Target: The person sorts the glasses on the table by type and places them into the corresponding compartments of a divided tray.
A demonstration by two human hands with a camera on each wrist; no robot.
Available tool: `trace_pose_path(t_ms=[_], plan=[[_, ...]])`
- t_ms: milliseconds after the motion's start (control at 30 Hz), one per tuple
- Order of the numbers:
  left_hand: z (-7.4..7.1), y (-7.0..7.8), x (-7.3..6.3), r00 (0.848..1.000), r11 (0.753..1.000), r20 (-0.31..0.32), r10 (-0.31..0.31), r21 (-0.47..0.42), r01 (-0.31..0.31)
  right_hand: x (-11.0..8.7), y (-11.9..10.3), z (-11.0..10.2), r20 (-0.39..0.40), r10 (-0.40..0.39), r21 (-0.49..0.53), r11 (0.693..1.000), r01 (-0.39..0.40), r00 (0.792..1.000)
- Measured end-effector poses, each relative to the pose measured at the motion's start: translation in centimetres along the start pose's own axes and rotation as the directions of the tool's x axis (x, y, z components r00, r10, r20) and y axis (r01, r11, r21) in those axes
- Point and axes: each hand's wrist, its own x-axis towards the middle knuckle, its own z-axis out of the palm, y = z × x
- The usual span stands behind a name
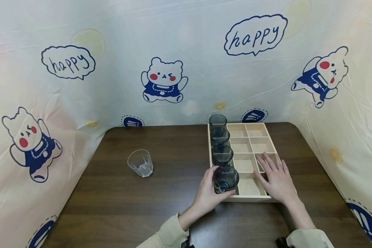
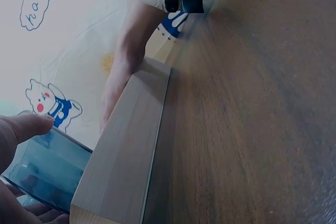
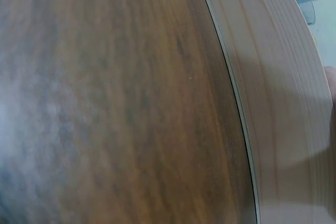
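Note:
A pale wooden divided box (image 1: 251, 198) sits on the table, with smoky dark glasses along its left column. My left hand (image 1: 207, 193) grips the nearest dark glass (image 1: 225, 177), thumb at its near side and fingers round its left side, in the front left compartment. In the left wrist view this bluish glass (image 2: 50, 169) shows between thumb and fingers, close by the box's wall. My right hand (image 1: 279, 181) rests with spread fingers on the right side of the box, over its front right compartments. Behind the held glass stand several more dark glasses (image 1: 222, 155) in a line.
A clear glass (image 1: 141, 163) stands alone on the brown wooden table (image 1: 111, 206), left of the box. The middle column and the back right compartments (image 1: 256, 130) of the box show bare floors. A printed cloth (image 1: 204, 82) hangs behind the table and along its sides.

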Motion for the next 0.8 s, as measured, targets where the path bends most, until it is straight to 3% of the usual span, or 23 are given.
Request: trace_pose_path(t_ms=[233,600,800], plan=[[0.0,-0.2,0.1,0.999,0.999,0.006,0.038,0.038,-0.038,-0.1,0.2,0.1,-0.016,-0.008,-0.003,1.000,0.008,1.000],[-0.8,-0.2,0.0,0.997,0.999,0.072,0.027,0.038,-0.030,0.1,0.1,0.0,-0.023,-0.011,-0.001,1.000,0.011,1.000],[-1.9,0.1,-0.6,0.994,1.000,0.109,-0.013,0.021,0.010,0.0,0.2,0.2,-0.020,-0.013,-0.003,1.000,0.013,1.000]])
